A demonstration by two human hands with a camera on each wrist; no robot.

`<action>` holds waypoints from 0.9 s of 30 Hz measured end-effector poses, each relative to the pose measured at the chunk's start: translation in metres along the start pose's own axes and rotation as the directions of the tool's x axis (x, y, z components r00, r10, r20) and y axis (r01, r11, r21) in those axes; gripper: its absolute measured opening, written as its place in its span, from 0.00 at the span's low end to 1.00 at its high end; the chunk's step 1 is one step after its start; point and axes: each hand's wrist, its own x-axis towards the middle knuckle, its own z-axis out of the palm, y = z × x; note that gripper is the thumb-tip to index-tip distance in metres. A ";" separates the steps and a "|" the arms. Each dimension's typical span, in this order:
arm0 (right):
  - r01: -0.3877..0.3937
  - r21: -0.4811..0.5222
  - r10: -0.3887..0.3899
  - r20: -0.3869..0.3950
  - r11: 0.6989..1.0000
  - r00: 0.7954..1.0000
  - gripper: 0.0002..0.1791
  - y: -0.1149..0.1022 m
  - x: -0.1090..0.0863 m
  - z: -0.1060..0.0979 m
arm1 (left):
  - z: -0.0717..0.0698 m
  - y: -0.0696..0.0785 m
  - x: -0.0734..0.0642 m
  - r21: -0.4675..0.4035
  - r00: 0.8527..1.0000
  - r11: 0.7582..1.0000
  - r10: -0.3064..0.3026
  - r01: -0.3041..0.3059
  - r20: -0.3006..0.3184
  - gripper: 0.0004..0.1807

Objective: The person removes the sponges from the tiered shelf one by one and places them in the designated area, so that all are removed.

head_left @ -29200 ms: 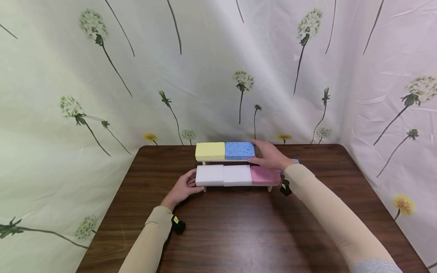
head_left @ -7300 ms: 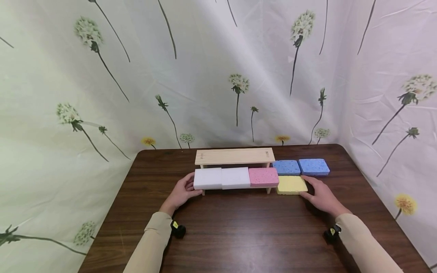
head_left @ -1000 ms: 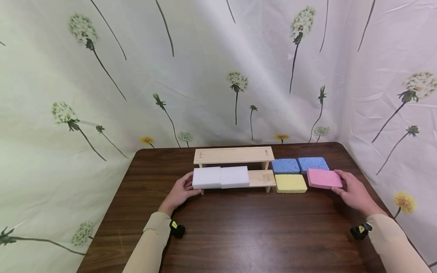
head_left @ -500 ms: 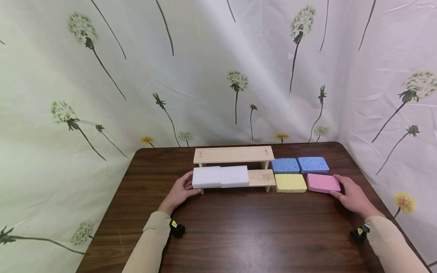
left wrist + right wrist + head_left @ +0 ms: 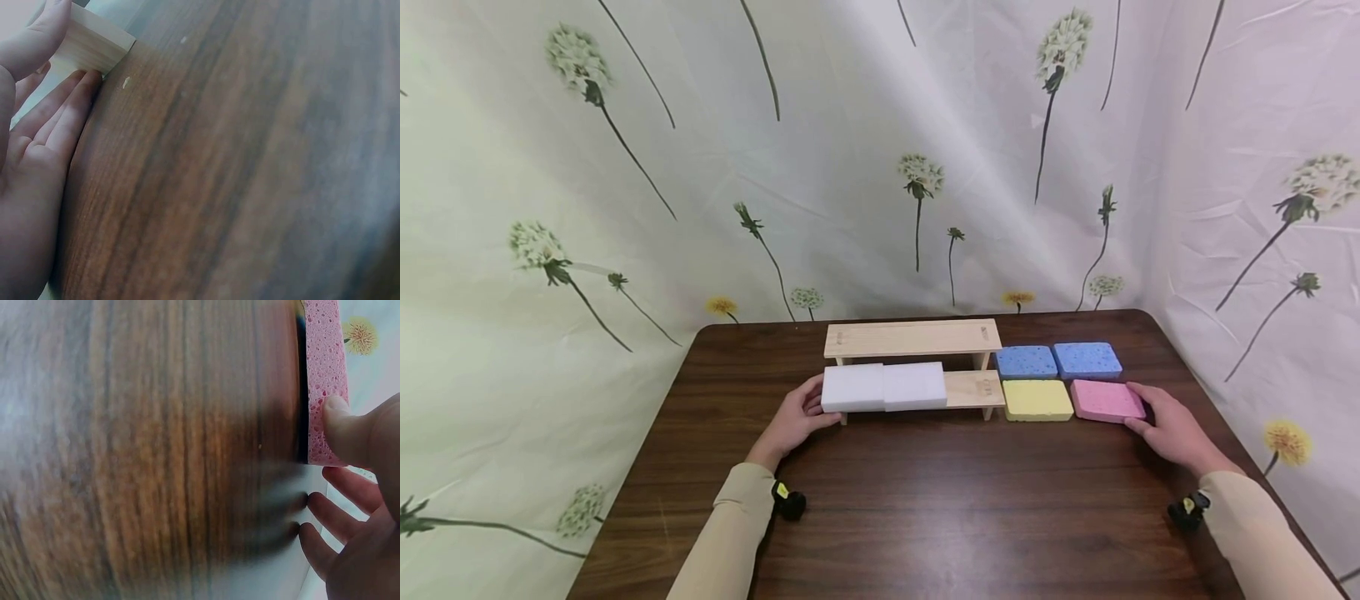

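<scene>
A pink sponge point(image 5: 1108, 402) lies on the table to the right of a yellow sponge point(image 5: 1037, 401). My right hand point(image 5: 1171, 427) pinches its right end; in the right wrist view the thumb point(image 5: 350, 431) presses its near side and the other fingers spread loosely. My left hand point(image 5: 792, 423) holds the left end of a two-tier wooden rack point(image 5: 973, 390). Its fingers point(image 5: 69, 119) touch the rack's leg in the left wrist view. Two white sponges point(image 5: 853, 388) sit side by side on the lower tier, whose right end is bare.
Behind the yellow and pink sponges lie two blue sponges point(image 5: 1026, 362), right of the rack. The bare upper tier point(image 5: 912, 337) stands behind the lower one. A dandelion-printed curtain point(image 5: 850, 167) rises beyond the brown table's point(image 5: 940, 508) back edge.
Several seconds ago the pink sponge was on the lower tier and the right hand was at the yellow one. A second ago the pink sponge was raised; it has come down. The left hand stayed.
</scene>
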 end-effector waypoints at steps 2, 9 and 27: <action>0.004 0.001 -0.004 -0.004 1.000 1.000 0.38 -0.001 0.001 0.000 | 0.000 0.000 0.000 0.002 1.000 1.000 -0.002 0.002 0.000 0.45; 0.039 -0.010 -0.040 -0.022 0.999 0.999 0.36 0.000 0.003 0.001 | -0.001 -0.001 0.000 0.005 1.000 1.000 -0.010 0.010 -0.001 0.45; 0.066 -0.029 -0.067 -0.030 0.997 0.997 0.35 -0.002 0.009 0.003 | -0.001 -0.002 0.000 0.009 1.000 1.000 -0.003 0.003 0.001 0.45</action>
